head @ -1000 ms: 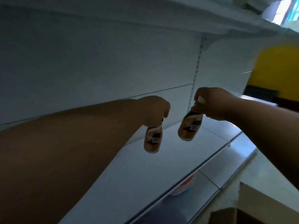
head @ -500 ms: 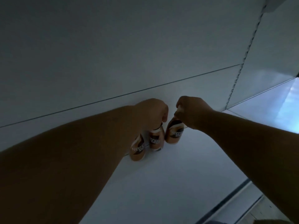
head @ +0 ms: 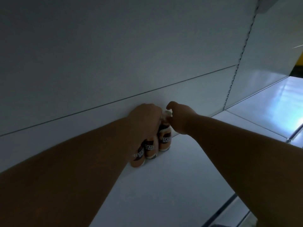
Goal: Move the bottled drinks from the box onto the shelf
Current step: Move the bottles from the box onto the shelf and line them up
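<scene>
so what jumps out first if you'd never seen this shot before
Two bare forearms reach in from the bottom corners and meet at three small brown coffee bottles standing in a row against the back wall of a white shelf. The left hand wraps over the middle bottle, the right hand sits at the rightmost one's cap. The rest is dim, bare white panels.

Both bare forearms are stretched forward and converge toward the middle of the view, the left entering from the lower left, the right from the lower right. The left hand point(head: 144, 122) is seen knuckles-up, its fingers curled downward in a closed grasp. The right hand point(head: 180, 118) is held just beside it — thumb raised, fingers loosely bent, seemingly parted, though dim light leaves this unclear.
</scene>
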### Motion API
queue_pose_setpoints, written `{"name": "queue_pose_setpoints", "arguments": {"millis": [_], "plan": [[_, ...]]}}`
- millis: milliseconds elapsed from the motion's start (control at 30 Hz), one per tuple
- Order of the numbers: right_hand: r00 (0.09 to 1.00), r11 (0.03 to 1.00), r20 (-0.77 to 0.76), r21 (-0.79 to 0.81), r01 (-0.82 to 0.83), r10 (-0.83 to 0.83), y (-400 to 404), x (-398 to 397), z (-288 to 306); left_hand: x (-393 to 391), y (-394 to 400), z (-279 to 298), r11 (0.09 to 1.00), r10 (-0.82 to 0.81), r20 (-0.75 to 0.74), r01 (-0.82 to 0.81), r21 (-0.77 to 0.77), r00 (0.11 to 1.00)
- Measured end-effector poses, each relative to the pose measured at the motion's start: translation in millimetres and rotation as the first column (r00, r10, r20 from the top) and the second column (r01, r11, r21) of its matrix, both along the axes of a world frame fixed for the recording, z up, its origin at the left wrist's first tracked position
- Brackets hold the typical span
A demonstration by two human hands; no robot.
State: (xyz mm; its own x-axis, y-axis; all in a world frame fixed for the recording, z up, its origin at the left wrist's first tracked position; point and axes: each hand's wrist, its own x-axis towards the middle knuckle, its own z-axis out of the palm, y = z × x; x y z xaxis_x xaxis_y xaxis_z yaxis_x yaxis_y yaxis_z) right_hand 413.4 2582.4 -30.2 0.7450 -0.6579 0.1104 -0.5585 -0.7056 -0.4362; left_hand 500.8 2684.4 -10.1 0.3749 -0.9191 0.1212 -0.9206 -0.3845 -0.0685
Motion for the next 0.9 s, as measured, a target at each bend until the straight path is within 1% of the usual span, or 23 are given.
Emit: {"name": "queue_pose_setpoints", "arguments": {"millis": [100, 133, 200, 300, 400, 467, 567, 667, 800, 900], "plan": [[1.000, 0.992, -0.010, -0.125, -0.016, 0.015, 0.0, -27.1, 19.7, -11.5, 6.4, 15.4, 0.992, -0.012, 0.122, 0.027, -0.122, 0.992], [1.000, 0.985, -0.017, -0.174, -0.015, 0.012, 0.2, -41.0, 30.1, -17.9, 9.3, 23.8, 0.987, -0.022, 0.119, 0.041, -0.157, 0.993], [1.000, 0.969, -0.023, -0.247, 0.010, -0.017, 0.2, -75.0, 54.0, -33.9, 12.5, 38.6, 0.978, -0.083, 0.066, 0.094, -0.188, 0.994], [0.996, 0.945, -0.015, -0.318, 0.078, -0.087, 3.5, -138.2, 91.4, -74.8, 10.3, 52.4, 0.951, -0.229, -0.025, 0.219, -0.218, 0.973], [0.977, 0.902, -0.004, -0.386, 0.194, -0.212, 8.6, -214.4, 116.9, -135.1, -5.6, 55.8, 0.910, -0.348, -0.077, 0.317, -0.269, 0.934], [0.952, 0.871, -0.027, -0.413, 0.268, -0.306, 12.7, -272.2, 121.1, -182.5, -21.5, 49.3, 0.892, -0.401, -0.119, 0.358, -0.277, 0.908], [0.899, 0.837, -0.087, -0.413, 0.360, -0.430, 19.7, -363.0, 111.4, -262.8, -46.4, 25.8, 0.881, -0.460, -0.196, 0.418, -0.221, 0.866], [0.845, 0.806, -0.099, -0.376, 0.456, -0.525, 22.2, -441.1, 90.5, -343.8, -68.4, -8.9, 0.859, -0.511, -0.246, 0.489, -0.148, 0.824], [0.782, 0.769, -0.118, -0.320, 0.553, -0.612, 9.5, -510.5, 42.6, -432.8, -93.3, -75.6, 0.805, -0.575, -0.338, 0.590, -0.067, 0.745], [0.756, 0.764, -0.155, -0.262, 0.589, -0.636, -10.3, -541.9, -11.3, -474.5, -109.6, -136.7, 0.778, -0.561, -0.401, 0.627, 0.043, 0.724]]}}
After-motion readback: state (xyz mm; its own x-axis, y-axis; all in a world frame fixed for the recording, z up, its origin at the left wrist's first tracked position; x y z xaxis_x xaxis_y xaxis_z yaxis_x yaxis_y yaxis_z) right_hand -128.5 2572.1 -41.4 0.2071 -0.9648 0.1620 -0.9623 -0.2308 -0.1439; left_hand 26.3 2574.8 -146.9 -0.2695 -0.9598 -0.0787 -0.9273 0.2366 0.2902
